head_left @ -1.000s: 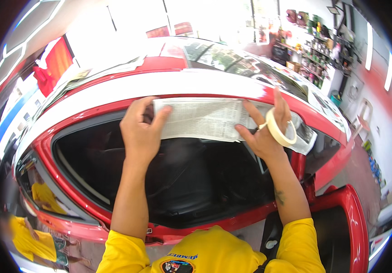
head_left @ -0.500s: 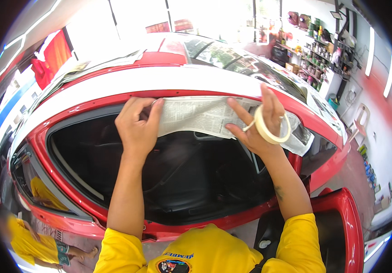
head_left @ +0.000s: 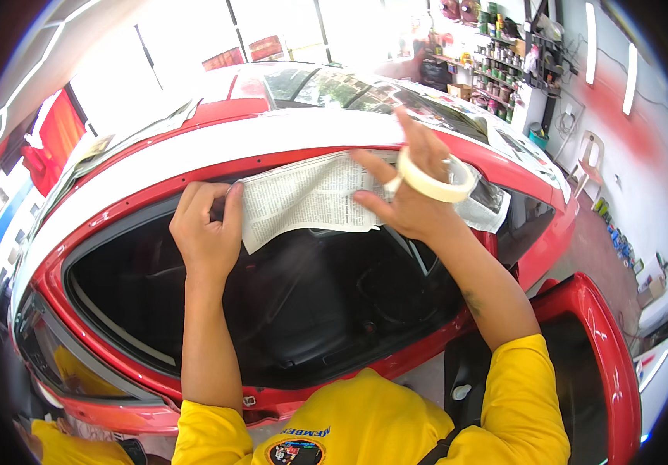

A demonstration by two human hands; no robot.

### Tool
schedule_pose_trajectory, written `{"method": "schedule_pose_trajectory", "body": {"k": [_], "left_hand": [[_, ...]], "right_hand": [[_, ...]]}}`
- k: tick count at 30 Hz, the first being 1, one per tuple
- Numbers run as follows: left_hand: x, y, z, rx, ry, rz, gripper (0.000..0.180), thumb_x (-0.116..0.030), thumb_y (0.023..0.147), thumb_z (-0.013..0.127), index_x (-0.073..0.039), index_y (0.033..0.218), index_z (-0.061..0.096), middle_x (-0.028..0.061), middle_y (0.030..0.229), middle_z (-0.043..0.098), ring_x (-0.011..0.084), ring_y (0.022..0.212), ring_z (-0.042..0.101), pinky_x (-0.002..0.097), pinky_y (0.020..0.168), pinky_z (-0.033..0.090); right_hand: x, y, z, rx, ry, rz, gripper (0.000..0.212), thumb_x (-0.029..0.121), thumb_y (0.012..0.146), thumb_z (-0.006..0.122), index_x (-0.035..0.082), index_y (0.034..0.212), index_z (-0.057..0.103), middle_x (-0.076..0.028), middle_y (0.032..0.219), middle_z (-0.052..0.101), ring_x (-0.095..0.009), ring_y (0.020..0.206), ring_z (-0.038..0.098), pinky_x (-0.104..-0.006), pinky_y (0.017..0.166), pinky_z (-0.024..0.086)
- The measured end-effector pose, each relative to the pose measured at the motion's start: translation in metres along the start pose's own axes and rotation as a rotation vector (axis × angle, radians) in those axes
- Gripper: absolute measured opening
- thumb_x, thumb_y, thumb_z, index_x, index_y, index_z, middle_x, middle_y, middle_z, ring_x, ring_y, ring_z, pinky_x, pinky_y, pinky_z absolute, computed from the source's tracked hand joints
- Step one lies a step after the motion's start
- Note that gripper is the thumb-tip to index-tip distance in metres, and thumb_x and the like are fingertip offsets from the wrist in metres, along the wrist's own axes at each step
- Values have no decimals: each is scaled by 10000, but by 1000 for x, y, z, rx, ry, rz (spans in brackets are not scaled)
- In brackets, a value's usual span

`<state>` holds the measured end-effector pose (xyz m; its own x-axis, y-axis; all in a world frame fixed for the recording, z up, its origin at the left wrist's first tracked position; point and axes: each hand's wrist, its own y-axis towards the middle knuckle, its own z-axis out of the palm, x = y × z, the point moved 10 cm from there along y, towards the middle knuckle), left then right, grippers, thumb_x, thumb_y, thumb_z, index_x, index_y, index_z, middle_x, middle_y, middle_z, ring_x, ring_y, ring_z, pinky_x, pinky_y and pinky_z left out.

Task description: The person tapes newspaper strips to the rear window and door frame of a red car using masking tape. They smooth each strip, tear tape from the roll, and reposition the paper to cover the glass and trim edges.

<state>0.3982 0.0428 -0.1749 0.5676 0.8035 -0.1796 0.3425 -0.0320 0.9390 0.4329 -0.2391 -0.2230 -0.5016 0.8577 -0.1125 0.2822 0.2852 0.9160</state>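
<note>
My left hand (head_left: pixel 208 229) is closed, thumb against fingers, on the upper left corner of a newspaper sheet (head_left: pixel 303 194). The sheet lies along the upper edge of the red door opening (head_left: pixel 129 221) of a car and hangs over the dark interior. My right hand (head_left: pixel 419 182) is over the sheet's right part, thumb and index finger spread apart. A roll of cream masking tape (head_left: pixel 436 188) is looped over its other fingers. Another piece of printed covering (head_left: pixel 489 208) hangs at the opening's right end, partly behind my right hand.
An open red car door (head_left: pixel 609 341) stands at my lower right. More paper covers (head_left: pixel 514 147) lie on the car's right end. Shelves of cans (head_left: pixel 501 74) and a plastic chair (head_left: pixel 588 159) are beyond. A person in yellow (head_left: pixel 78 443) is at lower left.
My view has turned, so the car appears shifted left. The newspaper's left end hangs lower and its printed face shows more fully. My right index finger and thumb remain spread over the sheet.
</note>
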Motion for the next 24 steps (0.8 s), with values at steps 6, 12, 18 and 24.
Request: {"method": "schedule_pose_trajectory", "body": {"k": [6, 12, 18, 24], "left_hand": [[5, -1, -1, 28, -35, -40, 128, -84, 935, 833, -6, 901, 736, 72, 816, 658, 182, 669, 606, 317, 634, 478], [3, -2, -3, -9, -61, -28, 128, -86, 948, 826, 3, 906, 744, 53, 802, 643, 137, 659, 554, 296, 627, 445], [9, 1, -2, -18, -103, -83, 153, -120, 970, 828, 11, 933, 757, 47, 786, 652, 126, 651, 563, 289, 625, 459], [17, 7, -3, -75, -46, -115, 231, -193, 998, 826, 31, 991, 772, 73, 838, 734, 133, 705, 644, 290, 680, 520]], "right_hand": [[-1, -7, -3, -9, -36, 3, 532, 626, 894, 784, 371, 1360, 784, -167, 1764, 337, -364, 1485, 388, -504, 1195, 334], [26, 12, -2, -27, 51, 6, 506, 596, 904, 791, 324, 1330, 796, -187, 1759, 335, -381, 1481, 375, -515, 1213, 303], [10, -8, -5, -58, -42, 19, 525, 548, 854, 851, 341, 1335, 801, -176, 1749, 359, -379, 1429, 408, -497, 1164, 366], [21, -8, 3, -80, -37, 19, 585, 525, 826, 877, 393, 1387, 773, -161, 1725, 404, -355, 1421, 412, -484, 1154, 363]]}}
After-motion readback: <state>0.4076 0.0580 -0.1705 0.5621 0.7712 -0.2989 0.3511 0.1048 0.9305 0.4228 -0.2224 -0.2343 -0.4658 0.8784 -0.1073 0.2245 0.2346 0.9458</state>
